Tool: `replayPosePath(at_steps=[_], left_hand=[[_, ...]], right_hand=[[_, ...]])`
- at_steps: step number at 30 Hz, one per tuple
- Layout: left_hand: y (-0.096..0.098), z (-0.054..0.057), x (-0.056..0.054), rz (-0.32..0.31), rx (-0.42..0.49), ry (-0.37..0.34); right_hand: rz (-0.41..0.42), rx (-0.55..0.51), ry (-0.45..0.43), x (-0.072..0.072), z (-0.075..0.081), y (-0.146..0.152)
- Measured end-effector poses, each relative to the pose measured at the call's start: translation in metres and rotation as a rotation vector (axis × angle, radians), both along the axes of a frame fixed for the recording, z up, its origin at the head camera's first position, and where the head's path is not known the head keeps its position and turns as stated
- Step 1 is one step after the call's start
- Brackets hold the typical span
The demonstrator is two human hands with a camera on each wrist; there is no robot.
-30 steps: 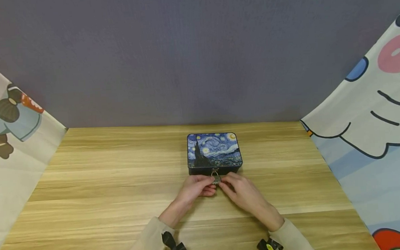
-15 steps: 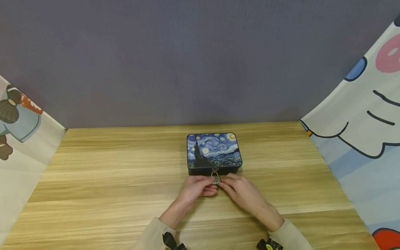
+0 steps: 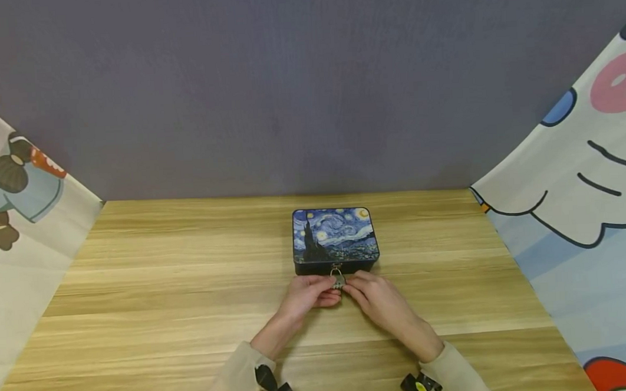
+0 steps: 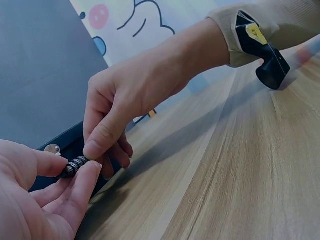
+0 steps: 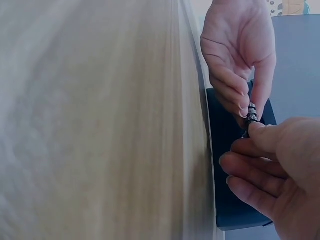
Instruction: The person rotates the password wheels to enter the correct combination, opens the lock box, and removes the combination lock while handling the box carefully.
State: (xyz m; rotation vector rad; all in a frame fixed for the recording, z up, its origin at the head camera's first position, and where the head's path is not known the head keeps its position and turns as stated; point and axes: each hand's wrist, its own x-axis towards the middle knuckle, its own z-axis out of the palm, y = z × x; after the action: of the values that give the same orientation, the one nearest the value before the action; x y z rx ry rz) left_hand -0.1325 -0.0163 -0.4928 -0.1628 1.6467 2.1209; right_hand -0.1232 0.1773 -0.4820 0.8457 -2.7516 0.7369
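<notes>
A small combination padlock (image 3: pixel 339 282) hangs by its shackle from the front clasp of a tin box (image 3: pixel 336 235) with a swirling night-sky painting on its lid. My left hand (image 3: pixel 309 296) pinches one side of the lock body between thumb and fingers. From the other side, my right hand (image 3: pixel 379 301) pinches it with thumb and index finger. In the left wrist view the number dials (image 4: pixel 76 165) show between both sets of fingertips. The right wrist view shows the dial rings (image 5: pixel 252 114) as well, with the dark box side (image 5: pixel 235 190) behind. The lid is closed.
The box stands on a wood-grain table (image 3: pixel 189 273), toward its back edge. Behind rises a grey panel (image 3: pixel 286 90). Cartoon-printed cloths hang at the left (image 3: pixel 23 234) and right (image 3: pixel 574 205). Black camera mounts are strapped to both beige sleeves (image 3: pixel 237 373).
Almost nothing differs: both hands stay at the padlock with only slight finger shifts. The box stays in place.
</notes>
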Motion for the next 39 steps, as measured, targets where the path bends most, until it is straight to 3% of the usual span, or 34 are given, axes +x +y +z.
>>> replayPosePath(at_steps=[39], left_hand=[[0.0002, -0.0022, 0.0027, -0.003, -0.002, 0.009]], right_hand=[[0.013, 0.026, -0.019, 0.0002, -0.0023, -0.0001]])
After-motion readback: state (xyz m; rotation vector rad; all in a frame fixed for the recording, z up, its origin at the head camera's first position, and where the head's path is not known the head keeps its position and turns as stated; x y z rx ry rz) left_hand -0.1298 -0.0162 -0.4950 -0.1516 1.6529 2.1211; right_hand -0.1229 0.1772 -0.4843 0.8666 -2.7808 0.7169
